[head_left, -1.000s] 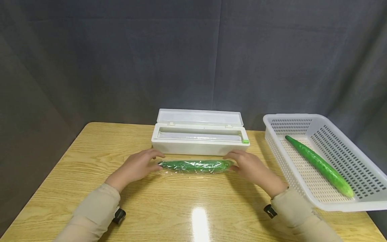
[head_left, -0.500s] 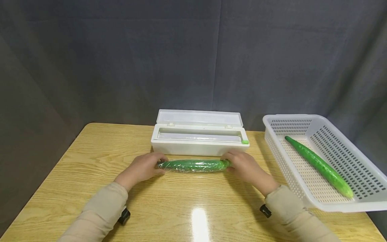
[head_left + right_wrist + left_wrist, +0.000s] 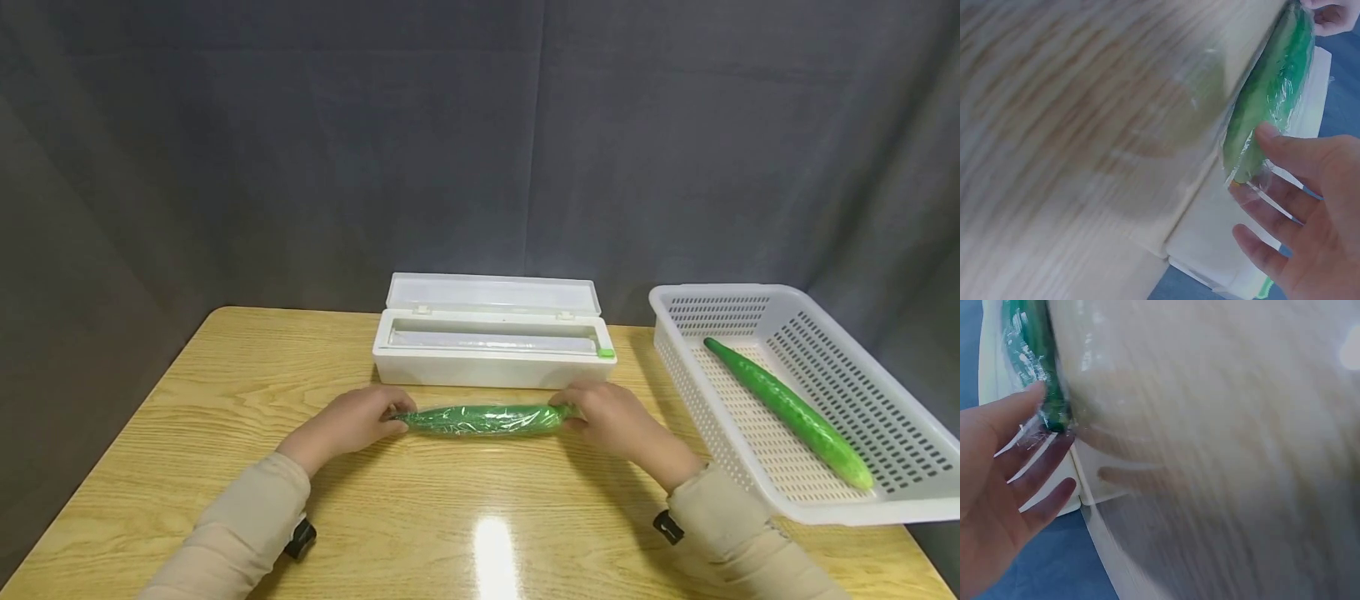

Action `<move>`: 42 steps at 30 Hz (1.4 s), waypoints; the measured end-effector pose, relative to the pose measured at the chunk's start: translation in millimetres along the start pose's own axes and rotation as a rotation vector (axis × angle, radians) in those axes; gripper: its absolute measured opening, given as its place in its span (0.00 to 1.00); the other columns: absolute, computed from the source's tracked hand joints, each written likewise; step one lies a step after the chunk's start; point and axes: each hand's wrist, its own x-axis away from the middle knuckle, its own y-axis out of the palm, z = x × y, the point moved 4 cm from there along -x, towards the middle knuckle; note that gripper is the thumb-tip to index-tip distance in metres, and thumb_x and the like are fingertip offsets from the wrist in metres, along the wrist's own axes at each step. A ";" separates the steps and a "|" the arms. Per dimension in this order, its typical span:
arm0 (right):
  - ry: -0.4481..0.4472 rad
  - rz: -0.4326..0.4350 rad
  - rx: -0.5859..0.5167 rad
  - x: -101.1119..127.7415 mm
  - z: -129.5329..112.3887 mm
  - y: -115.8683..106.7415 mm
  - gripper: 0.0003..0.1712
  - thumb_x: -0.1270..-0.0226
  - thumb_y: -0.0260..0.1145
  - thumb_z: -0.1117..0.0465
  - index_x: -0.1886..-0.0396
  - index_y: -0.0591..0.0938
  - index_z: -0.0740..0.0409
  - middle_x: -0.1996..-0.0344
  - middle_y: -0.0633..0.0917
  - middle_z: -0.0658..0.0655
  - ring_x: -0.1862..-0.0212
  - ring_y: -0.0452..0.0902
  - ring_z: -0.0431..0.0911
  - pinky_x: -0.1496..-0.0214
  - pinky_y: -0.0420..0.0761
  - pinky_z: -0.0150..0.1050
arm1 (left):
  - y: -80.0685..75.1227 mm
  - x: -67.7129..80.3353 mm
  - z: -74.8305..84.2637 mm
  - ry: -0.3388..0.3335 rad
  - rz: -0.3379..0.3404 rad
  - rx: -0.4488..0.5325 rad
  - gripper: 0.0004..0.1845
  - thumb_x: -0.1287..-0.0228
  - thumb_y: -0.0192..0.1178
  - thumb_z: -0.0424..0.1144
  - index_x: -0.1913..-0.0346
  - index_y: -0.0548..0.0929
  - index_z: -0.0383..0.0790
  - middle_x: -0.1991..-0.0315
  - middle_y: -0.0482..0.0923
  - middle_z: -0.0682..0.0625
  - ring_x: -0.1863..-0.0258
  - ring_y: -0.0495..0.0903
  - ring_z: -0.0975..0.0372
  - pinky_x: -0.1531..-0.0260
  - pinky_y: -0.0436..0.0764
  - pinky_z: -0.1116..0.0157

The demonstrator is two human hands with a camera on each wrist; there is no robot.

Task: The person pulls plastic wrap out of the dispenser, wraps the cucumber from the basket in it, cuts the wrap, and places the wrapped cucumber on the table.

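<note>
A green cucumber (image 3: 483, 419) wrapped in clear cling film lies crosswise on the wooden table (image 3: 480, 517), just in front of the white film dispenser (image 3: 491, 350), whose lid stands up. My left hand (image 3: 352, 423) is at its left end and my right hand (image 3: 611, 421) at its right end. In the left wrist view the left hand (image 3: 1054, 434) has its thumb on the cucumber (image 3: 1032, 350) tip, with straight spread fingers under loose film. The right wrist view shows the same: the right hand (image 3: 1250, 187) has its thumb on the cucumber (image 3: 1272, 94) and its fingers extended.
A white slotted basket (image 3: 885, 500) stands at the right and overhangs the table's right edge, with a second wrapped cucumber (image 3: 787, 412) lying in it. A dark curtain hangs behind the table. The dispenser (image 3: 1210, 250) sits close behind the hands.
Both hands have closed in on the cucumber's ends. The loose film lying in front of it is now drawn tight around it, and it has shifted slightly toward me.
</note>
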 end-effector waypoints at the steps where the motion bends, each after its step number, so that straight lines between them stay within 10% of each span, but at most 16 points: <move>1: 0.002 -0.008 -0.002 0.5 0.0 0.4 0.19 0.48 0.78 0.69 0.54 0.87 0.58 0.60 0.86 0.53 0.58 0.83 0.49 0.60 0.83 0.46 | 0.3 0.6 0.7 0.009 0.003 -0.014 0.13 0.34 0.67 0.39 0.48 0.85 0.44 0.53 0.84 0.54 0.54 0.81 0.60 0.50 0.79 0.55; 11: -0.011 -0.019 -0.033 1.4 1.2 10.2 0.26 0.39 0.68 0.72 0.39 0.78 0.69 0.47 0.83 0.66 0.44 0.78 0.60 0.42 0.77 0.54 | 5.4 6.6 14.9 0.117 0.053 -0.286 0.20 0.28 0.60 0.41 0.39 0.81 0.35 0.45 0.79 0.43 0.45 0.79 0.49 0.45 0.77 0.50; 20: -0.068 0.028 -0.040 -1.6 4.9 11.3 0.29 0.52 0.78 0.73 0.46 0.82 0.65 0.52 0.85 0.62 0.48 0.80 0.58 0.44 0.79 0.52 | 7.0 3.3 12.1 0.078 0.069 -0.239 0.21 0.36 0.68 0.40 0.42 0.82 0.37 0.50 0.80 0.46 0.51 0.80 0.53 0.50 0.80 0.54; 34: 0.092 -0.095 -0.149 9.8 6.4 4.1 0.13 0.36 0.70 0.67 0.52 0.83 0.61 0.62 0.86 0.53 0.59 0.83 0.49 0.54 0.82 0.49 | 6.0 8.6 15.3 0.036 0.083 -0.143 0.17 0.34 0.66 0.37 0.44 0.83 0.39 0.50 0.84 0.47 0.50 0.83 0.53 0.49 0.79 0.52; 42: -0.008 -0.073 -0.045 14.1 6.6 8.6 0.28 0.41 0.75 0.64 0.41 0.80 0.67 0.52 0.84 0.62 0.51 0.82 0.55 0.48 0.81 0.51 | 7.7 12.8 18.1 0.059 0.083 -0.207 0.23 0.35 0.68 0.40 0.39 0.81 0.36 0.43 0.80 0.41 0.44 0.79 0.49 0.45 0.77 0.50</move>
